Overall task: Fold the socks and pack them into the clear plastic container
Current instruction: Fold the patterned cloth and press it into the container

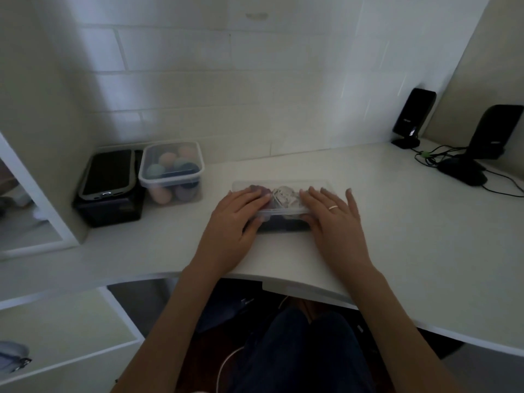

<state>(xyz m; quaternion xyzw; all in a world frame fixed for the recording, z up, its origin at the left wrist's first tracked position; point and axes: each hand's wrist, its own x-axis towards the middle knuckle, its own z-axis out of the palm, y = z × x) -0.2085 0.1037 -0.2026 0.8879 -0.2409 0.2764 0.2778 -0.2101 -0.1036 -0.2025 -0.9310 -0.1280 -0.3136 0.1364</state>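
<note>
A clear plastic container [283, 212] sits on the white desk in front of me, with its clear lid on top. Folded socks [283, 195] show through the lid, a white bundle in the middle and darker ones around it. My left hand [235, 219] lies flat on the container's left end, fingers spread over the lid. My right hand [334, 219], with a ring on one finger, lies flat on the right end. Both palms press down on the lid and hide the container's ends.
A second lidded clear container [171, 168] with rolled coloured socks stands at the back left, beside a black box [109, 194] with a phone-like device on top. Two black speakers [412, 117] and cables [442, 157] sit at the back right. The desk edge [283, 282] curves near my lap.
</note>
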